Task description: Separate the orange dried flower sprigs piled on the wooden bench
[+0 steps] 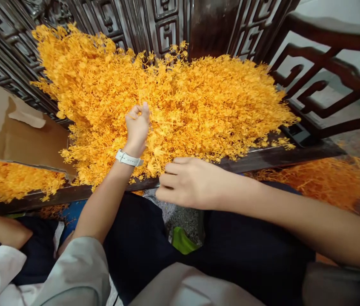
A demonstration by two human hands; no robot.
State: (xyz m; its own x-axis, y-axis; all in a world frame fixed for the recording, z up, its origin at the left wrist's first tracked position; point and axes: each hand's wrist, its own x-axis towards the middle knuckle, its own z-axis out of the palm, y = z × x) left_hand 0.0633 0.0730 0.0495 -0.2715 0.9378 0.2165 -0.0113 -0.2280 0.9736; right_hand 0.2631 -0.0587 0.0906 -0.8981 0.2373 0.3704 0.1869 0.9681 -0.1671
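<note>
A large heap of yellow-orange artificial flower sprays (205, 102), with thin branching stems and small spiky heads, lies on a dark wooden bench. My left hand (138, 125), wearing a white watch (129, 159) on its wrist, is over the middle of the heap. Its fingers are curled in, with thumb and fingertip close together. Whatever they pinch blends with the yellow behind. Lower and to the right, my right hand (188, 182) is closed in a loose fist in front of the heap's near edge. Its fingertips are turned away, so anything inside is hidden.
Behind the heap rises a carved dark wooden backrest (212, 29), with a carved armrest (323, 80) at right. A torn cardboard box (20, 127) stands at left. Orange strands (320, 180) lie low at right. Another person's arm (3, 225) shows at lower left.
</note>
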